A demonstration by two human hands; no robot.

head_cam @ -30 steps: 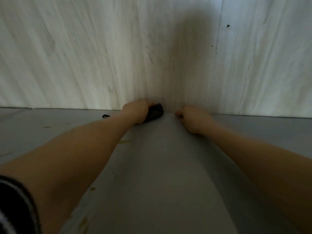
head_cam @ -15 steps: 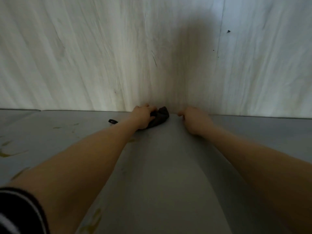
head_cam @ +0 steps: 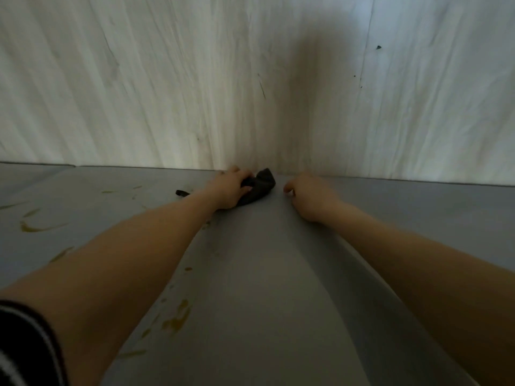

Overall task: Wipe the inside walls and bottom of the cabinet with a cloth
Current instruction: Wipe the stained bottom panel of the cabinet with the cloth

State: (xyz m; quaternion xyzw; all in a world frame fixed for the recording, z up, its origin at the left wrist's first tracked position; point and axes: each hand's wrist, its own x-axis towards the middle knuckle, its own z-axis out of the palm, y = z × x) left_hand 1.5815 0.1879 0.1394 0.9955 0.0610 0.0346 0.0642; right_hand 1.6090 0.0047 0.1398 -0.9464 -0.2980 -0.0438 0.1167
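I look into a cabinet with a grey bottom (head_cam: 250, 288) and a pale wood-grain back wall (head_cam: 167, 93). My left hand (head_cam: 230, 189) grips a dark bunched cloth (head_cam: 260, 185) and holds it on the bottom right where it meets the back wall. A thin dark tail of the cloth (head_cam: 181, 193) sticks out to the left of my wrist. My right hand (head_cam: 309, 195) rests on the bottom just right of the cloth, fingers curled under, holding nothing that I can see.
Yellowish smears mark the grey bottom at the left (head_cam: 39, 227) and near my left forearm (head_cam: 177, 320). A vertical seam (head_cam: 365, 51) with small dark specks runs down the back wall at the right. A shadow darkens the middle of the wall.
My left hand has slid the cloth a little to the right along the back edge. My view has shifted, bringing more smears on the left of the bottom into sight.
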